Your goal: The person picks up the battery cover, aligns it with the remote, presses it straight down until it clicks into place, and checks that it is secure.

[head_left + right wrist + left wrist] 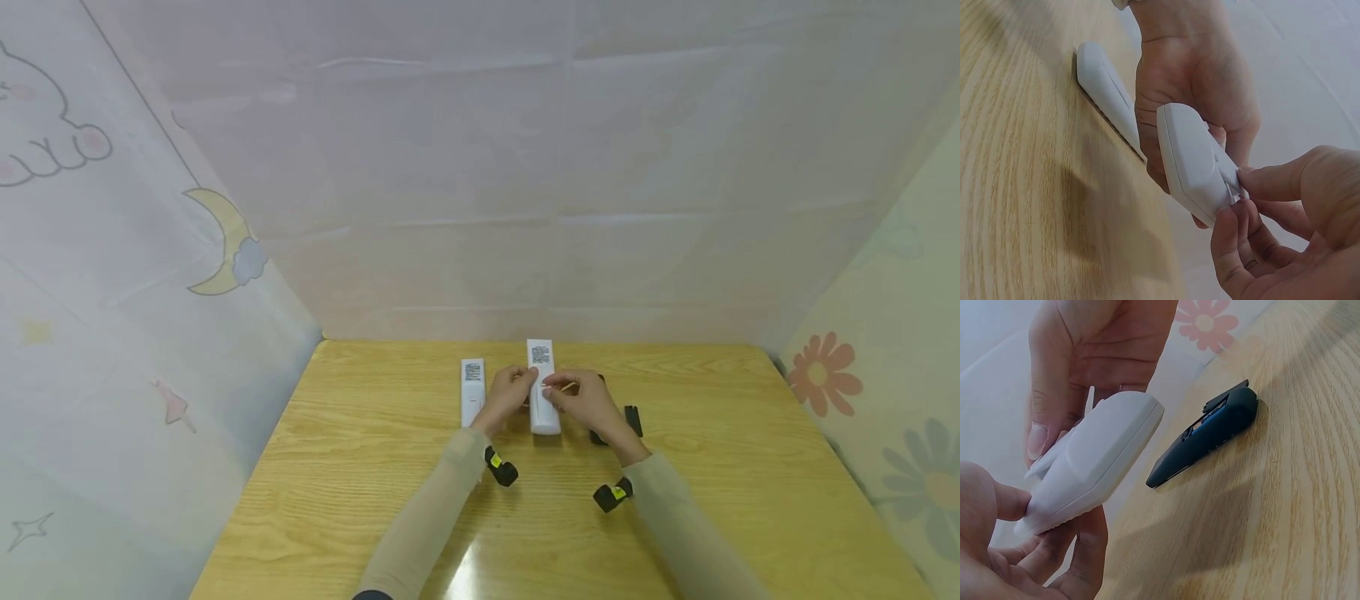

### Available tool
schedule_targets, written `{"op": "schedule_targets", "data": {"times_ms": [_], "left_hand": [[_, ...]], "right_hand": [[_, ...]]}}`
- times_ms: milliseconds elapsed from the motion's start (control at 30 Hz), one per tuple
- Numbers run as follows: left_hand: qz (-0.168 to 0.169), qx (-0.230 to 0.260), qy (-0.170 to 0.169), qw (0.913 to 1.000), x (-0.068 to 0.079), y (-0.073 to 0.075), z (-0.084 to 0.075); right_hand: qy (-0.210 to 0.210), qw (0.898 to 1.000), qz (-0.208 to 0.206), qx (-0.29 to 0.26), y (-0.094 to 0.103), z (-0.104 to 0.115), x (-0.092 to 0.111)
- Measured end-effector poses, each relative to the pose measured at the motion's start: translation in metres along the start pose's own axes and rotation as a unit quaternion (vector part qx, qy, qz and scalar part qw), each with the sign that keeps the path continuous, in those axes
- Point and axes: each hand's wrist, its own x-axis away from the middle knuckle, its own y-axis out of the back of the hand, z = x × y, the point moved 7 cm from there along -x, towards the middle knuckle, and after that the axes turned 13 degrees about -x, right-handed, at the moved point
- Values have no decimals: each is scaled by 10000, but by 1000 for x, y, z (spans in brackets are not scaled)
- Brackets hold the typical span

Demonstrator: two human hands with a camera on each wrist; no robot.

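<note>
My left hand (510,392) grips a white remote control (544,418), back side up, its printed label toward the far end. With thumb and fingers my right hand (588,402) pinches the remote's white battery cover (1225,165), which stands tilted off the back. The right wrist view shows a gap between cover and body; the inside of the compartment is hidden. Both hands hold the remote above the table. Left of it lies a second white remote (472,393), label up and its cover in place.
A black remote (1210,434) lies right of my hands, its battery compartment uncovered. Beside it is a black battery cover (633,420). The wooden table (360,467) meets a pale wall sheet (450,275) at its far edge.
</note>
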Motion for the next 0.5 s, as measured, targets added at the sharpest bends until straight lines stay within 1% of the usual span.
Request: {"op": "schedule_targets", "data": {"times_ms": [300,500], "left_hand": [[-71,-95,22,9999,0,2,3],[-52,-97,1,9999,0,2,3]], "right_hand": [[20,9999,-31,95,-1,-3,-1],[78,9994,-82,331,-1,-2,-1]]}}
